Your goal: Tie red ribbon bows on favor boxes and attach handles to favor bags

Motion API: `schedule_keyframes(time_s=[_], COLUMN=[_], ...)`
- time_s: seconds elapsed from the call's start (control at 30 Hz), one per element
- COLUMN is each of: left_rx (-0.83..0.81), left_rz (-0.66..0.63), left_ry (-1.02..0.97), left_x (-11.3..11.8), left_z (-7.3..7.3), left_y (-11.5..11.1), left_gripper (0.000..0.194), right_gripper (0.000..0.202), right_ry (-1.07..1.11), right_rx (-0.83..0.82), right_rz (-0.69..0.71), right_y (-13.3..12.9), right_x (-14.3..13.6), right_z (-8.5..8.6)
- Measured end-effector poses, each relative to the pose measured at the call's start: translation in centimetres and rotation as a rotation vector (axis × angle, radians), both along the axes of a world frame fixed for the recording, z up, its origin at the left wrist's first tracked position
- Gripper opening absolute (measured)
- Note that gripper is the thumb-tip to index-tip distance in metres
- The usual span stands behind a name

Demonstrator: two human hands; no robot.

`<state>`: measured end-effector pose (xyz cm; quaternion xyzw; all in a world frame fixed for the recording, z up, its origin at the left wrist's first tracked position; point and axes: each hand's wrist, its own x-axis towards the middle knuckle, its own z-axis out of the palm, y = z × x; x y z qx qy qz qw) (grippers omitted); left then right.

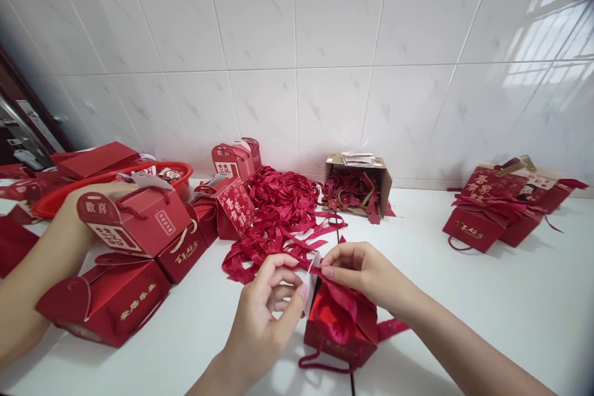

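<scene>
A small red gift box (343, 340) stands in front of me, with a wide red ribbon (341, 309) over its top and a red cord handle (320, 362) hanging at its front. My right hand (366, 269) pinches the ribbon above the box between thumb and index finger. My left hand (266, 312) is curled at the box's left side, its thumb against a white card (310, 288) and its index finger by the ribbon. Part of the box's top is hidden behind the ribbon and fingers.
A heap of loose red ribbons (283, 198) lies behind my hands. Beside it is a cardboard carton (383, 185) of red pieces. Several red boxes (139, 223) stand left, others (501, 210) right. Another person's arm (51, 260) reaches toward a red basin (183, 176).
</scene>
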<state>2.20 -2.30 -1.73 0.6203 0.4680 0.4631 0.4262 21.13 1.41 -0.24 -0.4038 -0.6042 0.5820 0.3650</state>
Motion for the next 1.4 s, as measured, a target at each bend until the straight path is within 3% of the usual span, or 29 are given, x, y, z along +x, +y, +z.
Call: schedule_keyframes(time_s=[0.13, 0.3, 0.43, 0.57, 0.67, 0.77, 0.83, 0.93, 1.0, 1.13, 1.23, 1.33, 1.4], left_rx=[0.017, -0.063, 0.099, 0.224, 0.211, 0.218, 0.189, 0.039, -0.052, -0.182, -0.264, -0.241, -0.223], left_rz=[-0.07, -0.153, -0.148, -0.003, 0.121, 0.097, -0.01, -0.188, -0.266, -0.325, -0.359, -0.411, -0.425], left_ry=[-0.007, 0.027, 0.271, 0.749, 0.963, 0.912, 0.749, 0.431, 0.339, 0.259, 0.24, 0.291, 0.345], left_x=[-0.2, 0.1, -0.9, -4.8, -7.2, -6.7, -5.0, -1.9, -0.6, 0.2, 0.0, -0.4, -0.6], left_z=[0.2, 0.8, 1.6, 2.3, 2.0, 1.7, 1.8, 2.1, 2.2, 2.1, 2.1, 2.1, 2.2], left_y=[0.5, 2.2, 3.5, 5.0, 5.7, 5.6, 5.0, 4.1, 3.7, 3.9, 4.4, 4.9, 5.0], left_gripper=[0.02, 0.024, 0.024, 0.018, 0.02, 0.012, 0.005, 0.021, 0.027, 0.028, 0.029, 0.033, 0.034], right_gripper=[0.026, 0.024, 0.018, 0.015, 0.021, 0.029, 0.031, 0.026, 0.024, 0.03, 0.036, 0.035, 0.029], right_ry=[-0.022, -0.105, -0.185, -0.364, -0.554, -0.645, -0.632, -0.558, -0.494, -0.264, -0.085, -0.097, -0.219], right_rx=[0.048, 0.132, 0.334, 0.659, 0.581, 0.419, 0.386, 0.337, 0.301, 0.181, 0.015, 0.002, 0.084], right_rz=[0.026, 0.028, -0.018, -0.319, -0.346, -0.255, -0.231, -0.198, -0.179, -0.208, -0.205, -0.207, -0.197], right_y=[-0.1, -0.2, -0.6, -1.5, -2.6, -3.7, -4.1, -4.6, -4.8, -5.1, -5.1, -5.2, -5.3], right_x=[0.0, -0.5, -0.1, 2.6, 5.4, 6.9, 6.9, 5.9, 5.1, 3.9, 4.0, 4.5, 5.0], right_z=[0.0, 0.2, 0.6, 1.1, 1.3, 0.8, 0.2, -0.9, -1.7, -2.7, -2.4, -1.3, -0.7])
